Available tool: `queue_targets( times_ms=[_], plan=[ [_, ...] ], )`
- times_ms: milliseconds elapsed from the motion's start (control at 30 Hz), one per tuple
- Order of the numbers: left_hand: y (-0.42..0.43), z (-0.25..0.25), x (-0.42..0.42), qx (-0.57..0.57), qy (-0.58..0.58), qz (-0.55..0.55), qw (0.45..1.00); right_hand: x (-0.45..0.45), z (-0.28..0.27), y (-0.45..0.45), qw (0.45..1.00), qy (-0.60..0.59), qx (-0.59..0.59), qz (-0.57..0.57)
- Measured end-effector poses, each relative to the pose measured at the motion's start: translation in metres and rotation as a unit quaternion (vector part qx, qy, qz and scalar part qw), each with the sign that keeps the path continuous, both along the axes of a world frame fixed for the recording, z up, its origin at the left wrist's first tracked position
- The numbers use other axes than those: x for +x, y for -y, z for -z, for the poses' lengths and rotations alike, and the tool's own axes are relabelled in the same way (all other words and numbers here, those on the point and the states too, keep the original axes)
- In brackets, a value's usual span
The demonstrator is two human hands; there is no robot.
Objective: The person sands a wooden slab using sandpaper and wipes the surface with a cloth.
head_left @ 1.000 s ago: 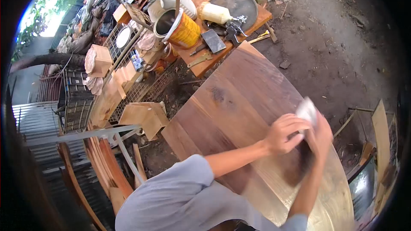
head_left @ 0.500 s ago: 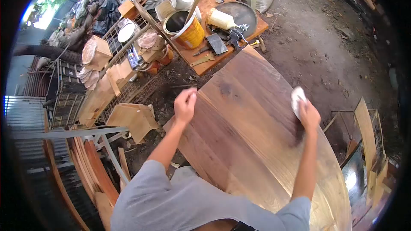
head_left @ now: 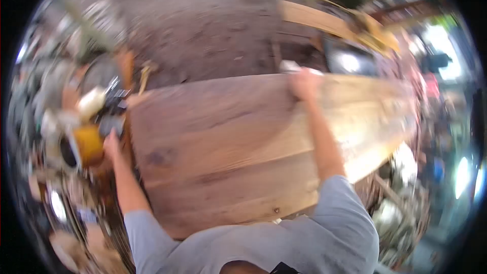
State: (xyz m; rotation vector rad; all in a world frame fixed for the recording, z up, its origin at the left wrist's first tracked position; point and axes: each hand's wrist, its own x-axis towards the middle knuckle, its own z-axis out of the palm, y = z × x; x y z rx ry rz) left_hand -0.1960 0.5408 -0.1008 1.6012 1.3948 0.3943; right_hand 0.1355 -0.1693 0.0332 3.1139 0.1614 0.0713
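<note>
A broad wooden panel (head_left: 228,137) of joined boards, darker at its left part, lies in front of me. My right hand (head_left: 305,85) is closed round a white cloth (head_left: 290,67) at the panel's far edge. Off the panel's left end, my left hand (head_left: 111,144) is beside the yellow bucket (head_left: 89,146) and just below a dark flat block (head_left: 110,124). Motion blur smears its fingers, and I cannot tell whether they touch the block.
A spray gun (head_left: 116,94) with a cream cup (head_left: 92,102) and a round dark lid (head_left: 101,72) are at the left. Beyond the panel are a plank (head_left: 317,19) and a shiny dark sheet (head_left: 350,62). Sacks and wood pieces crowd the left side.
The view has swung to the right. My hands came apart, and my left hand moved from over the panel to beside the bucket. The cloth has stayed in my right hand.
</note>
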Motion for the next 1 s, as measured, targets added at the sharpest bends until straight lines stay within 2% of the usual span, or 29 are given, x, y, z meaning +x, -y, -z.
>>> queue_targets(
  times_ms=[33,67,100,133,200,267,333,400,467,533,567,600,633,667,700,733,767,833,867,900,933,967,1000],
  plan=[
    [-0.024,0.025,-0.005,0.097,-0.128,0.070,0.985,-0.026,0.002,-0.036,0.990,0.102,0.077,-0.052],
    [-0.044,0.043,-0.008,0.103,-0.174,0.092,0.975,-0.043,-0.005,-0.070,0.982,0.067,0.168,-0.055],
    [-0.080,0.079,-0.013,0.106,-0.167,0.104,0.975,-0.060,0.005,-0.095,0.967,0.115,0.205,-0.098],
    [-0.052,0.037,-0.007,0.118,-0.154,0.118,0.974,-0.074,-0.013,-0.116,0.965,0.085,0.213,-0.123],
    [-0.031,0.011,-0.001,0.165,-0.037,0.066,0.983,-0.084,0.001,-0.132,0.960,0.143,0.191,-0.147],
    [0.028,-0.050,0.011,0.283,-0.084,0.015,0.955,-0.080,0.001,-0.120,0.951,0.147,0.220,-0.161],
    [0.092,-0.103,0.015,0.370,-0.067,-0.025,0.926,-0.082,-0.004,-0.092,0.938,0.127,0.256,-0.197],
    [0.173,-0.151,0.009,0.363,-0.017,-0.001,0.932,-0.095,-0.009,-0.042,0.946,0.131,0.247,-0.163],
    [0.244,-0.135,0.002,0.349,0.186,0.037,0.918,-0.119,-0.010,0.021,0.953,0.130,0.238,-0.135],
    [0.360,-0.133,0.006,0.166,0.327,0.110,0.924,-0.149,-0.012,0.094,0.955,0.097,0.278,-0.039],
    [0.450,-0.156,0.012,0.108,0.339,0.111,0.928,-0.168,-0.042,0.138,0.952,-0.003,0.305,-0.023],
    [0.504,-0.148,0.005,0.162,0.268,0.194,0.930,-0.176,-0.027,0.178,0.872,-0.015,0.488,-0.033],
    [0.575,-0.163,0.004,-0.076,0.343,0.183,0.918,-0.182,-0.010,0.210,0.755,-0.037,0.653,-0.042],
    [0.651,-0.192,0.001,-0.086,0.289,0.254,0.919,-0.190,-0.020,0.250,0.779,-0.002,0.625,-0.054],
    [0.696,-0.193,-0.002,-0.161,0.254,0.304,0.904,-0.214,-0.033,0.284,0.794,0.030,0.606,-0.049],
    [0.755,-0.196,-0.001,-0.199,0.289,0.306,0.885,-0.245,-0.095,0.313,0.726,-0.055,0.685,-0.007],
    [0.795,-0.219,-0.003,-0.137,0.220,0.439,0.860,-0.265,-0.107,0.337,0.595,-0.166,0.786,-0.012],
    [0.859,-0.205,0.001,-0.212,0.194,0.562,0.776,-0.307,-0.113,0.381,0.552,-0.252,0.793,0.057],
    [0.883,-0.201,0.005,-0.270,0.167,0.604,0.731,-0.321,-0.093,0.401,0.539,-0.246,0.799,0.103],
    [0.898,-0.200,0.012,-0.267,0.169,0.598,0.737,-0.328,-0.070,0.421,0.526,-0.237,0.803,0.150],
    [0.909,-0.197,0.022,-0.050,0.187,0.642,0.742,-0.331,-0.066,0.437,0.519,-0.177,0.818,0.174],
    [0.922,-0.203,0.035,0.168,0.191,0.657,0.709,-0.333,-0.061,0.456,0.509,-0.113,0.829,0.201],
    [0.930,-0.209,0.052,0.234,0.199,0.617,0.724,-0.335,-0.053,0.482,0.495,-0.073,0.840,0.210]
  ],
)
